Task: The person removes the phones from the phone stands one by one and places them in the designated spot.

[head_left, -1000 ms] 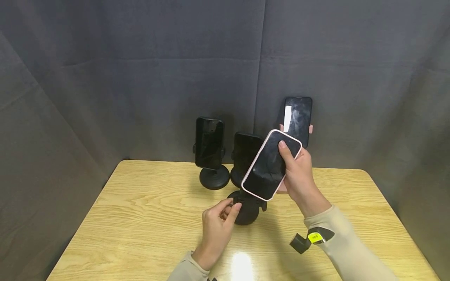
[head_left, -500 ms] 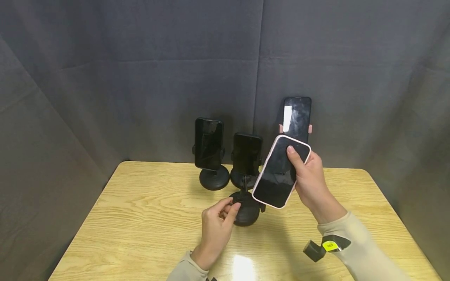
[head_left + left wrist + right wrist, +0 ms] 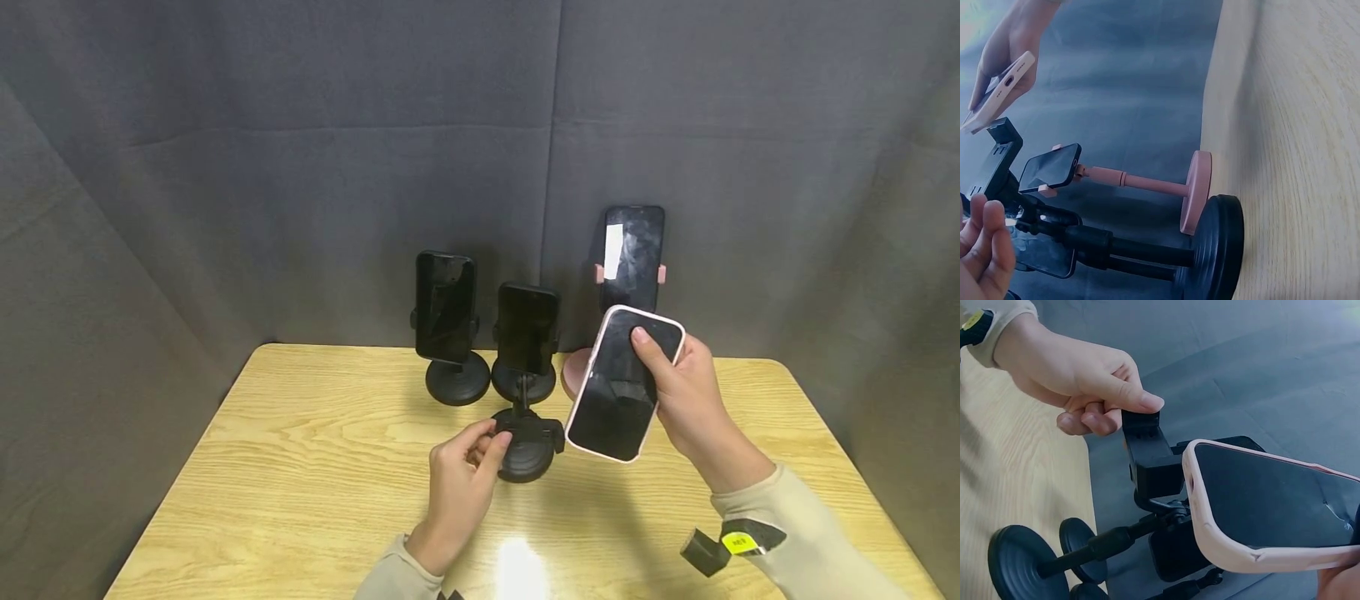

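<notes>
My left hand pinches one end of the clamp on the front black phone stand, thumb on top in the right wrist view. The clamp has no phone in it. My right hand grips a phone in a pale pink case, its dark screen facing up toward the head camera and my thumb over the glass. That phone is tilted, its lower corner just right of the clamp in the head view. From the left wrist view, the case's port end shows above the clamp's bracket.
Behind stand two black stands, one bearing a left phone and one a middle phone. A pink stand at back right carries another phone. Grey curtains surround the wooden table.
My right hand has carried the pink-cased phone rightward and nearer, uncovering the middle phone and the front stand's clamp. My left hand has stayed at the clamp.
</notes>
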`<state>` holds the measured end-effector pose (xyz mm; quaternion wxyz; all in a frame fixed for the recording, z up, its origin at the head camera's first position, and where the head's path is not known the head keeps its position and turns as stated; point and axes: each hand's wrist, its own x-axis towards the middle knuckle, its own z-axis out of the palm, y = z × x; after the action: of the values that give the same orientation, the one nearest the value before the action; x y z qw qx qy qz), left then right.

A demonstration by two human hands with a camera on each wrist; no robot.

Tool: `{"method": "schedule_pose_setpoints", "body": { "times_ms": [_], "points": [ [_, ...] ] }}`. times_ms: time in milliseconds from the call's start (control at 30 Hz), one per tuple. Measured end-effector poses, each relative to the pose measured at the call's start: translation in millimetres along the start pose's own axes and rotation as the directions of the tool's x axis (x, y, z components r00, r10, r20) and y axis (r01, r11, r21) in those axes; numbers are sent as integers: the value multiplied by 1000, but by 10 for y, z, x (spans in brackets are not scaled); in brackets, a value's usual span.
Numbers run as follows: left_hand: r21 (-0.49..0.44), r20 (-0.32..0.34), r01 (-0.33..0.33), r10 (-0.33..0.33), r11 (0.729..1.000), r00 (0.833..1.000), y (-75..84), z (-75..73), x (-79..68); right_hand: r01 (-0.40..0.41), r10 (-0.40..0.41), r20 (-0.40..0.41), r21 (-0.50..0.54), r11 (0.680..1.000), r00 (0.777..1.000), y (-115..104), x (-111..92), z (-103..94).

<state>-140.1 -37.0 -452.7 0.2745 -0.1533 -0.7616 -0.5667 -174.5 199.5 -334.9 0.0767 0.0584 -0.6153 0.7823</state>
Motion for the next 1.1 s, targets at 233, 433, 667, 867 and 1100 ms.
{"method": "schedule_pose_setpoints", "body": {
  "times_ms": [233,433,667,867,1100],
  "points": [
    [3,15,23,-23,1000,1000,6,-5,-10,-8,8,6,-42,999,1000,-7,-55,-75],
    [-9,54,25,-24,1000,998,7,-28,8,-5,6,10,-72,997,1000,10,-80,-140],
    [-1,116,21,-21,1000,993,-7,-74,50,-19,21,22,-77,997,1000,48,-104,-176],
    [12,168,46,-48,999,985,-19,-103,82,-44,46,15,-104,994,999,82,-133,-202],
    [26,210,64,-68,998,975,7,-127,110,-51,52,12,-122,991,999,122,-160,-228]
  ]
}}
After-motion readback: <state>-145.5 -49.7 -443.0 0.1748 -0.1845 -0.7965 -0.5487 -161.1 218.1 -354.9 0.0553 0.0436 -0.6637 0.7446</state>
